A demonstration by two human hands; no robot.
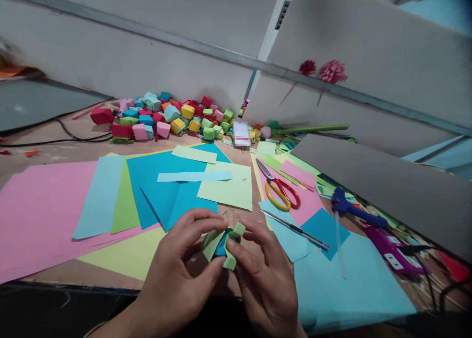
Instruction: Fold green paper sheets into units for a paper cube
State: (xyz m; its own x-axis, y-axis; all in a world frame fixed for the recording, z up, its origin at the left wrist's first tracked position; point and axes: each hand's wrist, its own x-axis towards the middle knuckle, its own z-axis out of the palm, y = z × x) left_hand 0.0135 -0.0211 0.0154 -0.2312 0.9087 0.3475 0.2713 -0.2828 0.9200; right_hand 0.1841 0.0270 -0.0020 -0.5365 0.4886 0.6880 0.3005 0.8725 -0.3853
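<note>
I am observing both bare hands sharing one small folded piece of light-green and blue paper [221,245] between their fingertips, near the front edge of the brown tabletop [70,148]. The left hand [184,264] is curling narrowly around its left side, thumb lying low; the right hand [263,274] is pinching its right side, thumb pressing on the near face. Step in hand, by my judgement: shaping or wrapping the light-green paper around the blue. The next move, I am estimating, is calling for light, even thumb pressure, the left fingers steadying while the right is tucking or creasing the loose flap. Orientation: the piece is tilting, its long axis apparently running from upper right to lower left, one light-green end standing out at upper right and another pointing down towards the person. Fingers are covering much of it, so I am treating that axis as provisional; which end is the front I cannot tell. Scissors with red and yellow handles [280,193] and a slim silver-and-black cutter-like tool [295,230] are lying apart, beyond the right hand.
</note>
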